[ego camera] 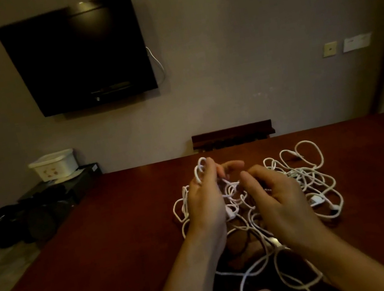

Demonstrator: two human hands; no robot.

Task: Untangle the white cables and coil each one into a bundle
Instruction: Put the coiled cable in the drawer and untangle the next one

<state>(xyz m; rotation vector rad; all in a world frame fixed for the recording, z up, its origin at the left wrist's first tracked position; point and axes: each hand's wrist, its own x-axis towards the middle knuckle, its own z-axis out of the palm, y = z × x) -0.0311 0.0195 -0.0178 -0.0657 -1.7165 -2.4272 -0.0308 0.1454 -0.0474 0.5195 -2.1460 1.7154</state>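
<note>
Head view, cables: the white cables (301, 177) lie in one loose tangle on the dark red table (124, 234), in front of the person; some loops hang over the near edge, toward the lap.
Head view, left hand: the left hand (206, 202) is raised above the tangle, its fingers curled around a few loops that stand up behind the fingertips.
Head view, right hand: the right hand (274, 197) is beside it, fingers bent and seeming to pinch a strand at the middle of the knot; the exact contact is blurred.
Risk, tightening: if both hands pull apart now, I judge the crossings between them can close into a hard knot.
Risk, plugs: white plugs (316, 200) lie inside the loops on the right; one may catch on a loop and drag the whole pile.
Risk, edge: the loops hanging at the near edge may slide down and pull more cable off the table.
Risk, light: the room is dim, so following one strand is difficult.
Container, tub: a white plastic tub (54, 164) stands on a black stand (83, 176) by the wall, well apart from the cables; its inside is not visible, so I cannot tell the contents.
</note>
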